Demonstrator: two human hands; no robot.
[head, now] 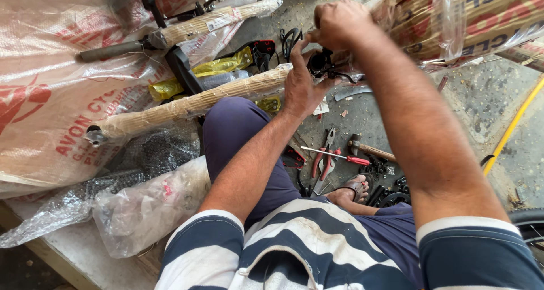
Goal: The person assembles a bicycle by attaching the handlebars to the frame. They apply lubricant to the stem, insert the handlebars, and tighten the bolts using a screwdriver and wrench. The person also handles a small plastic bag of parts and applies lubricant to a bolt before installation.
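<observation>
- the left hand sits just above the middle of the frame, fingers wrapped around the end of a long paper-wrapped tube, thumb lifted toward a small black fitting.
- the right hand is at upper centre, clenched into a fist directly over that black fitting and gripping its top; what lies inside the fist is hidden.
- the black fitting is small, dark and glossy, with thin black metal arms sticking out to its right; it sits at the tube's right end, between the two hands.
- the tube is wound in tan corrugated paper, runs from centre left up to the hands, and ends at left in a bare metal tip.
- a second wrapped tube lies in the upper left on a clear plastic sheet with red print.
- yellow plastic bags lie between the two tubes.
- on the concrete floor below the hands: red-handled pliers, a red-handled screwdriver and a wooden-handled hammer, close together.
- a sandalled foot rests just below the tools.
</observation>
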